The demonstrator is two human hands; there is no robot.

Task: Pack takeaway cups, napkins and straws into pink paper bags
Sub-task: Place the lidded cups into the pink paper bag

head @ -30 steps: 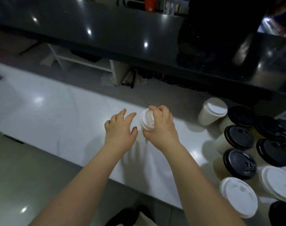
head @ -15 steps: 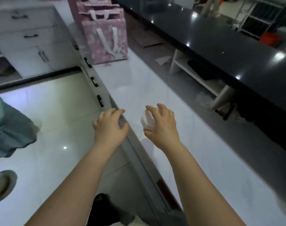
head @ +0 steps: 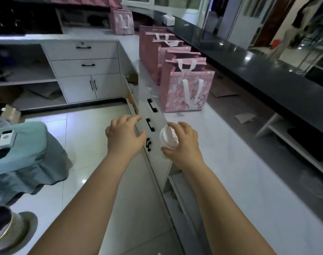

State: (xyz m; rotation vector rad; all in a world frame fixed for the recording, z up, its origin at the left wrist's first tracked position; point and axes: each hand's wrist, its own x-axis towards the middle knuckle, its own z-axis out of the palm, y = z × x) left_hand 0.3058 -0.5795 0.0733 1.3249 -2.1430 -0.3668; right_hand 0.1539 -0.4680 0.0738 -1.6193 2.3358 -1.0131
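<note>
While the right hand [head: 182, 144] is curling its fingers and thumb round a white-lidded takeaway cup [head: 168, 138], it is holding the cup in the air above the front edge of the white counter [head: 230, 162], lid turned toward the left hand [head: 124, 137]. That hand is hovering just beside it, in front of the black drawer handles [head: 150, 125], its fingers loosely bent and spread and gripping nothing. The nearest pink paper bag [head: 186, 89] is standing upright and open on the counter ahead of both hands, with a row of more bags [head: 157, 46] behind it. Compared with half a second ago, the bags are showing larger and closer, the right hand is keeping the same grip on the cup, and the left is staying empty.
</note>
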